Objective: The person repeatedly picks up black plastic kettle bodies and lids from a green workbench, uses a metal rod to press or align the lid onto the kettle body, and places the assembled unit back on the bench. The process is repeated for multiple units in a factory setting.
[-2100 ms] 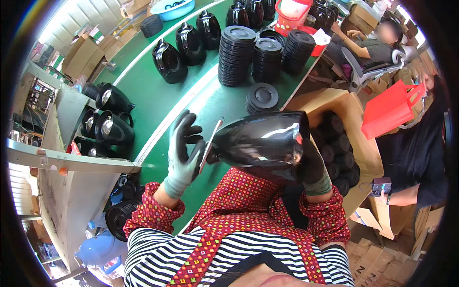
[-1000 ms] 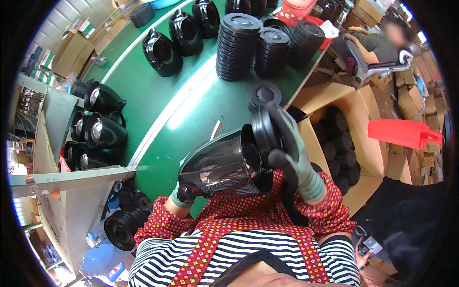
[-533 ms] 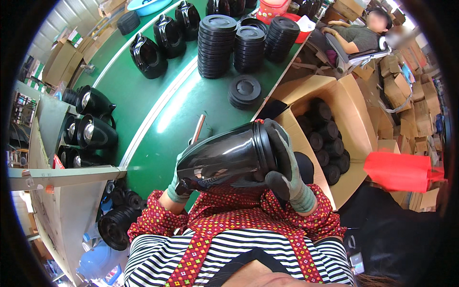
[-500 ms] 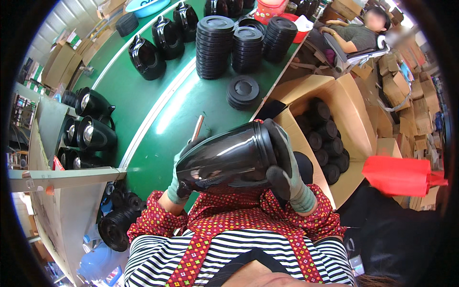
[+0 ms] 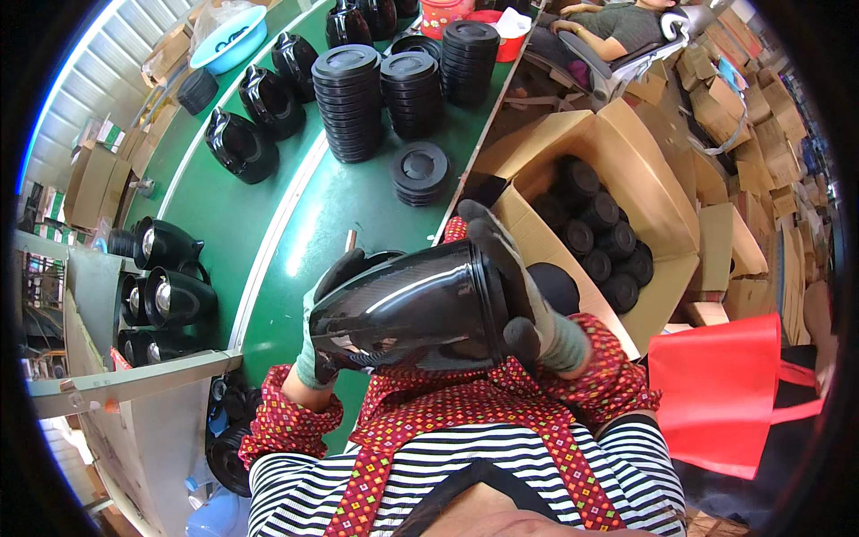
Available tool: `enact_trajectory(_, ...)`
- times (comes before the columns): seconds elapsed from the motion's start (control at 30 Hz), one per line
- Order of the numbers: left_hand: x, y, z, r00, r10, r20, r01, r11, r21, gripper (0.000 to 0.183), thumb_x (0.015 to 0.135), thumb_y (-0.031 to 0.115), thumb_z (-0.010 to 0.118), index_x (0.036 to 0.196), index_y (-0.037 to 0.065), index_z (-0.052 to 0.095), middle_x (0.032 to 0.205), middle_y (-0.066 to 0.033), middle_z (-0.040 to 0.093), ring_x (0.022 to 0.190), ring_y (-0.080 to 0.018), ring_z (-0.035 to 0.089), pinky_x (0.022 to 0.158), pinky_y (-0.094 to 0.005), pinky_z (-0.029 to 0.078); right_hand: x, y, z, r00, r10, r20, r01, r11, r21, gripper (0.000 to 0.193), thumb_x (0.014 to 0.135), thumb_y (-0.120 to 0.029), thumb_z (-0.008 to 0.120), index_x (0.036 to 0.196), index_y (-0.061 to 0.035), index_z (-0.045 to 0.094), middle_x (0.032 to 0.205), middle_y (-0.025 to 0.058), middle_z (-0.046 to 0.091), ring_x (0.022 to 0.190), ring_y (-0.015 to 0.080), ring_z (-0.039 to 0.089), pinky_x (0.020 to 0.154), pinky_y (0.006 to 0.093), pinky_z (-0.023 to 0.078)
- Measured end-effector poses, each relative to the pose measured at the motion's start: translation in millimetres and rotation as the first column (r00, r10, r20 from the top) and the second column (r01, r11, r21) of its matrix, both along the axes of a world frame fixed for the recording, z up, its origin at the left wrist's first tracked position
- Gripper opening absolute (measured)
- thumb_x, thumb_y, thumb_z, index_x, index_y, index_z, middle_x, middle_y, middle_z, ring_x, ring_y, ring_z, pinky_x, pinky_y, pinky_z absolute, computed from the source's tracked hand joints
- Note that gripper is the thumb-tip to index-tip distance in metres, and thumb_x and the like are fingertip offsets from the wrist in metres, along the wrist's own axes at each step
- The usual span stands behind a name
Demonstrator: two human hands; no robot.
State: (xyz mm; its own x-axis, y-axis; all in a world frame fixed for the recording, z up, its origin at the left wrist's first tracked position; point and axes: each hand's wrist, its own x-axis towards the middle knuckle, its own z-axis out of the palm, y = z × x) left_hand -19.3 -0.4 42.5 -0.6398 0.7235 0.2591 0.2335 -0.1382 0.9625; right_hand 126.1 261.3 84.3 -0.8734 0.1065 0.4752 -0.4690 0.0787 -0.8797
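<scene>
A glossy black jug (image 5: 403,309) lies on its side across my lap, its wide ringed base toward the right. My left hand (image 5: 320,300), in a grey-green glove with dark fingers, is wrapped round the narrower end. At the base my gloved right hand (image 5: 535,304) is closed, fingers over the far edge and thumb on the near side. The jug's mouth and handle are mostly hidden. Just beyond the left hand, a thin brownish stick-like piece (image 5: 351,240) shows its tip. Further off on the green table (image 5: 277,309) lies a short stack of black round discs (image 5: 420,172).
Taller disc stacks (image 5: 348,107) and several upright black jugs (image 5: 240,148) stand farther back. More jugs (image 5: 182,298) lie at the left. An open carton (image 5: 662,210) of black round parts is at the right, near a red bag (image 5: 716,394). A person (image 5: 608,31) reclines beyond.
The view has shifted, so the table and stacks appear farther left and the red bag larger. Both hands keep hold of the jug, with the right hand's fingers stretched a little farther over its base.
</scene>
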Motion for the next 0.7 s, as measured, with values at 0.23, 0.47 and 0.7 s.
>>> enact_trajectory(0.23,10,-3,83,0.773,0.057,-0.632,-0.183,0.974,-0.137,0.067,0.093,0.012,0.079,0.151,-0.007,0.05,0.133,-0.0264,0.068,0.105,-0.0296,0.076,0.09,-0.038,0.063,3,24,-24,0.66,0.558,0.504,0.152,0.558,-0.816,0.076,0.101,-0.06,0.061,0.15,-0.0033,0.052,0.146,0.0178,0.06,0.126,0.0259,0.064,0.112,0.0425,0.049)
enact_trajectory(0.47,-4,-2,17,0.992,0.052,-0.116,-0.052,0.999,0.008,0.108,0.073,0.024,0.099,0.157,-0.007,0.039,0.145,-0.0282,0.06,0.13,-0.0346,0.064,0.109,-0.046,0.054,12,-14,-4,0.992,-0.105,0.067,0.117,0.971,-0.208,0.085,0.105,-0.064,0.051,0.161,-0.0015,0.037,0.16,0.0149,0.049,0.138,0.0237,0.057,0.115,0.0414,0.046)
enact_trajectory(0.7,12,4,58,0.968,0.128,-0.216,-0.171,0.965,-0.199,0.1,0.08,0.026,0.093,0.158,-0.007,0.038,0.137,-0.02,0.065,0.106,-0.0239,0.073,0.093,-0.0376,0.061,-5,14,-13,0.91,0.298,0.29,-0.05,0.772,-0.634,0.094,0.1,-0.074,0.049,0.159,-0.002,0.041,0.159,0.0162,0.048,0.136,0.025,0.057,0.114,0.0392,0.047)
